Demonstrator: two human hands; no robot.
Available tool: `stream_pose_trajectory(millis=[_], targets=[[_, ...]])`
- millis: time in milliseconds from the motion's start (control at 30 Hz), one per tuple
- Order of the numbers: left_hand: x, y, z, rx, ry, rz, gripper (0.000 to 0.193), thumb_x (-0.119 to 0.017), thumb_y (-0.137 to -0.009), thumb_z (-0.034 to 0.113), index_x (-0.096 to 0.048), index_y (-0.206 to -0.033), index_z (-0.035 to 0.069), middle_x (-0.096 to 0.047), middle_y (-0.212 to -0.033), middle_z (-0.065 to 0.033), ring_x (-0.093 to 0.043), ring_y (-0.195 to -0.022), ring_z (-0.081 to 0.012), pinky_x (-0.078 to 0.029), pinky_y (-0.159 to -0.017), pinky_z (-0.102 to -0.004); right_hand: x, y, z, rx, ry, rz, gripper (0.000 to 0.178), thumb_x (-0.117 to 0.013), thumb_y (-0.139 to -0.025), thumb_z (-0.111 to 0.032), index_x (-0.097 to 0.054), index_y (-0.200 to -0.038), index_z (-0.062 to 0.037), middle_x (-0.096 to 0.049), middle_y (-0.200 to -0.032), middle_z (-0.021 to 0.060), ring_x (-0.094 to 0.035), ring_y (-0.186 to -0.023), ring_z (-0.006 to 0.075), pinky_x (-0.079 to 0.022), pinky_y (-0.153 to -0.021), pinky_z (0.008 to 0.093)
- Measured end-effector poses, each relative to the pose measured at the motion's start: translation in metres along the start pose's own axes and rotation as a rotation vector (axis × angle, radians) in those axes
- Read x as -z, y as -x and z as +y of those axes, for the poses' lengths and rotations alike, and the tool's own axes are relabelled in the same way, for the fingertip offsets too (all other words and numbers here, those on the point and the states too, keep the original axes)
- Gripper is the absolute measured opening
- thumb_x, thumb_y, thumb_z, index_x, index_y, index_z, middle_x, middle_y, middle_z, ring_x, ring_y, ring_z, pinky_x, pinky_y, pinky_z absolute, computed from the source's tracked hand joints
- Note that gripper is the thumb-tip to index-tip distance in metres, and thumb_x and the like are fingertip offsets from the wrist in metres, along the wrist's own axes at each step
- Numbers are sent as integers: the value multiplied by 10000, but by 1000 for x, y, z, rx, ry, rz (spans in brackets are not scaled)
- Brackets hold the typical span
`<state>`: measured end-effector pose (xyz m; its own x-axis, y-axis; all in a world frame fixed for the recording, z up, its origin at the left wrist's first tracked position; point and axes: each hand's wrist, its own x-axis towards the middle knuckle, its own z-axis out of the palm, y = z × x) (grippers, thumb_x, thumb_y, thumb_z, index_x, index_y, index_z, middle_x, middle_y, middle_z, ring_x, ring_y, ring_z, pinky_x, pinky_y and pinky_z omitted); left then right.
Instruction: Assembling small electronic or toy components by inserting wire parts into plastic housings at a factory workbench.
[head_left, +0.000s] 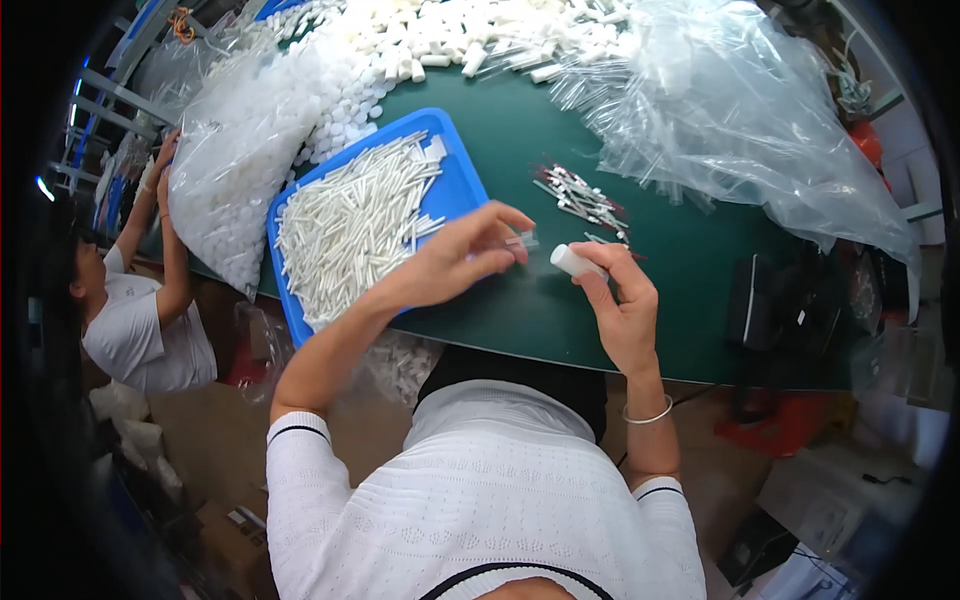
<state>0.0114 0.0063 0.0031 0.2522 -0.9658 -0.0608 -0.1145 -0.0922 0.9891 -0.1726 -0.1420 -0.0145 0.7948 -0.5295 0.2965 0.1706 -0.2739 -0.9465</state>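
Observation:
Over the near part of the green table, my left hand (455, 258) pinches a small clear plastic piece (522, 241) between thumb and fingers. To its right, my right hand (625, 300) is closed on a short white plastic tube (574, 261), its round end facing my left hand. The two pieces are apart. Beside my left hand stands a blue tray (462, 180) heaped with thin white sticks (345, 225). Just beyond my right hand lies a small pile of thin white pieces with dark red parts (582, 197).
White cylinders (430, 40) are heaped along the far side of the table (500, 110). A clear bag of white round caps (235, 170) lies at the left, and loose clear plastic sheeting (740, 110) at the right. Another person (150, 320) works at far left.

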Motion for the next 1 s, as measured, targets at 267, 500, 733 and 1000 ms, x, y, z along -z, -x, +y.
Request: stream_pose_trajectory(millis=[267,500,733,1000], targets=[[-39,54,-17,74,114,49,315,-565,-950,75,-535,-1253,-5,-589,-1027,-27,-552,-920,-72,-456,-796,-223,-11,23,-11,37,168,-231,198,-651,-843,-7,-666,-1041,-16,-633,-907,110,-612,-788,216,-490,-694,302],[-52,70,-6,-23,-193,70,252,-614,-905,86,-577,-1142,8,-591,-856,-76,-564,-765,-143,-462,-685,-286,-19,26,-30,222,356,-346,288,-721,-774,-36,-619,-1044,-27,-625,-878,111,-623,-781,265,-506,-673,353],[-51,68,2,30,-68,-8,244,-485,-998,212,-600,-1073,10,-549,-745,-64,-506,-675,-166,-423,-649,-305,-16,38,-19,-306,-136,-427,148,-639,-877,-9,-578,-1006,26,-629,-753,56,-603,-652,78,-501,-575,213],[-68,72,-9,-57,-414,179,212,-490,-983,186,-588,-911,13,-563,-752,-165,-543,-670,-345,-428,-591,-371,-15,36,-14,-516,-339,-442,109,-591,-924,-49,-580,-992,35,-633,-771,56,-597,-666,71,-510,-588,210]])
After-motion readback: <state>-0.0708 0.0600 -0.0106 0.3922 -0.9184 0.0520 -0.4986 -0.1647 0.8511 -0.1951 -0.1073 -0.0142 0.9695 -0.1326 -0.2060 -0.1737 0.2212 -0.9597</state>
